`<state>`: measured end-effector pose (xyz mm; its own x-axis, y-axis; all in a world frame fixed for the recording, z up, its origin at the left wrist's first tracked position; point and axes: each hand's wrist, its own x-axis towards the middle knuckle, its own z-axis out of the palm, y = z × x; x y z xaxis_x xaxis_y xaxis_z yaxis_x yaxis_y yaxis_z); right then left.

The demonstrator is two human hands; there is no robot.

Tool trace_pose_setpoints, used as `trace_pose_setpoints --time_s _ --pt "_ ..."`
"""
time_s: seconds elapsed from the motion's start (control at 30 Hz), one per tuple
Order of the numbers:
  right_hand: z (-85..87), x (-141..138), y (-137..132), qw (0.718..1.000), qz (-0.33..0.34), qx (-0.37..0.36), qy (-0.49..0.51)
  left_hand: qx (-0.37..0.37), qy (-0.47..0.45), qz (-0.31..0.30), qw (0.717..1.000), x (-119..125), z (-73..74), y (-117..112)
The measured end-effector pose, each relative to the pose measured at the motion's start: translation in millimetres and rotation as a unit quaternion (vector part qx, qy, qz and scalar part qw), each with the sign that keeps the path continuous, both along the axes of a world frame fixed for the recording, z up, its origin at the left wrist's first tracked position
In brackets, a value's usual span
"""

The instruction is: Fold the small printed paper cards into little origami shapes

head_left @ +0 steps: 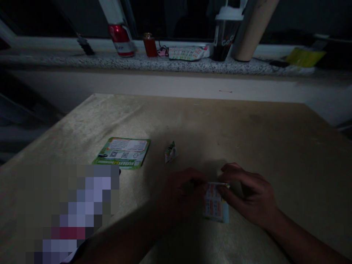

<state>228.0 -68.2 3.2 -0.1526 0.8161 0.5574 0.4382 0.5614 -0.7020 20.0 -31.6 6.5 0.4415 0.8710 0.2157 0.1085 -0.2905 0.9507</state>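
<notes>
Both hands pinch the top edge of a small printed paper or packet, its lower part hanging toward me with rows of reddish and blue print. That top edge looks folded over into a narrow strip. My left hand grips the left corner, thumb and fingers pressed together, mostly in shadow. At the right corner, my right hand is closed in a pinch. Beyond the left hand lies a small crumpled green-and-white piece. Farther left, a green printed card with text and square codes rests flat on the table.
The pale table meets a wall below a granite sill. Along the sill stand a red can, a small red bottle, a lidded cup, a tube and a yellow item. A pixelated patch hides the lower left.
</notes>
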Motion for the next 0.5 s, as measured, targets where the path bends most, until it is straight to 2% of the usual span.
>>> trace_pose_setpoints --time_s 0.2,0.33,0.4,0.5 --pt "6.7 -2.4 0.1 1.0 0.019 -0.004 0.006 -0.008 -0.007 -0.023 1.0 0.8 1.8 1.9" --pt "7.1 -1.6 -0.6 1.0 0.014 -0.014 0.01 -0.076 -0.019 -0.042 0.996 1.3 -2.9 3.1" --pt "4.7 -0.9 -1.0 1.0 0.008 -0.012 0.014 -0.103 -0.013 -0.039 0.994 1.6 -5.9 3.4" --pt "0.6 0.3 -2.2 0.999 0.001 -0.035 0.022 -0.102 -0.005 -0.021 0.995 1.6 -7.8 4.1"
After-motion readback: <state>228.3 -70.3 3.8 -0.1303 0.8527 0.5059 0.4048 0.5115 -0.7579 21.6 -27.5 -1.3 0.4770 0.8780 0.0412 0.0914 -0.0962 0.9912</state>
